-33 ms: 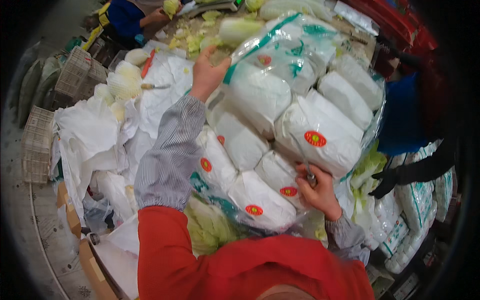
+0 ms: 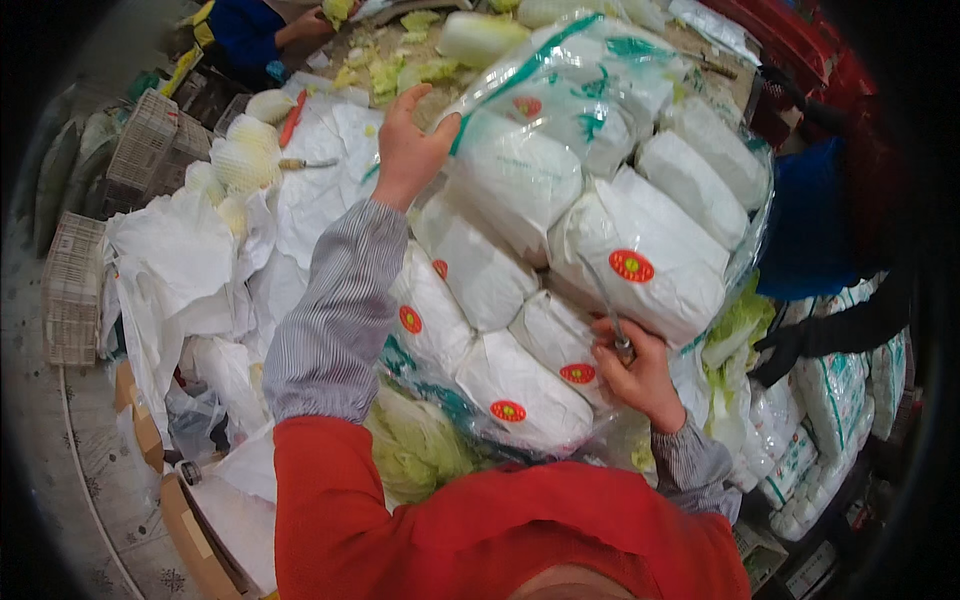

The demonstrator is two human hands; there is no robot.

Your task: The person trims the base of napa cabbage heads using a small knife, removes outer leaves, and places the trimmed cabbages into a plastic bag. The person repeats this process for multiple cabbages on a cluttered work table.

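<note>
A large clear plastic bag [image 2: 545, 80] with green print covers the middle of the work area. Inside it lie several white-wrapped bundles [image 2: 640, 270], some with red oval stickers. At the bag's upper left edge my left hand [image 2: 412, 150] is raised, fingers spread and thumb toward the film; whether it touches the plastic is unclear. My right hand [image 2: 640, 375] is closed round the handle of a knife [image 2: 603, 290] with a thin, slightly curved blade, which points up and left over the bundles. Loose cabbage leaves [image 2: 410, 450] show below the bag.
White sheets [image 2: 180, 260] lie at left, beside foam-netted produce [image 2: 245, 160], a red-handled tool [image 2: 293, 118] and a wooden-handled tool [image 2: 308, 163]. A bare cabbage [image 2: 480, 40] lies beyond the bag. A co-worker's dark-gloved hand [image 2: 778, 352] is at right near packed bags [image 2: 830, 430]; another person's hand [image 2: 305, 28] is far left.
My left hand has shifted slightly up and left, its fingers more spread. The bag's upper film has risen a little. My right hand keeps the knife in nearly the same place.
</note>
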